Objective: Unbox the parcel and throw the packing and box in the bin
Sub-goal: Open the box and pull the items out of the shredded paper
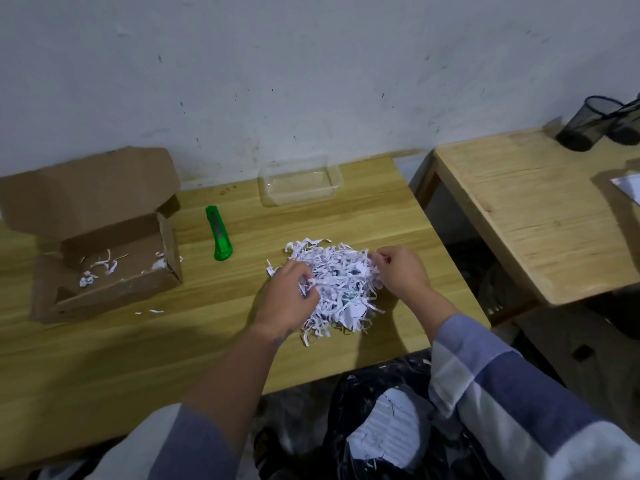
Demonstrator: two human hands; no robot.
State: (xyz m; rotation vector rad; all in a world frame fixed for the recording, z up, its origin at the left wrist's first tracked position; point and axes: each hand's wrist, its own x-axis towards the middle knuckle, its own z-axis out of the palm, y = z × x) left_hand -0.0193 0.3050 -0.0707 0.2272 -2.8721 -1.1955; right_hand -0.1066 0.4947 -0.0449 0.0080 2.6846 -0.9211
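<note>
A heap of white shredded paper (pixel 341 282) lies on the wooden table (pixel 173 341) near its right front corner. My left hand (pixel 287 299) is dug into the heap's left side with fingers curled around strips. My right hand (pixel 401 270) pinches strips at the heap's right edge. The open brown cardboard box (pixel 104 268) stands at the left of the table, lid up, with a few paper scraps inside. Below the table edge sits a bin lined with a black bag (pixel 377 420), holding corrugated white packing.
A green utility knife (pixel 219 233) lies between the box and the heap. A clear plastic container (pixel 299 180) stands by the wall. A second wooden table (pixel 540 209) at the right carries black mesh pen cups (pixel 588 124) and a sheet of paper.
</note>
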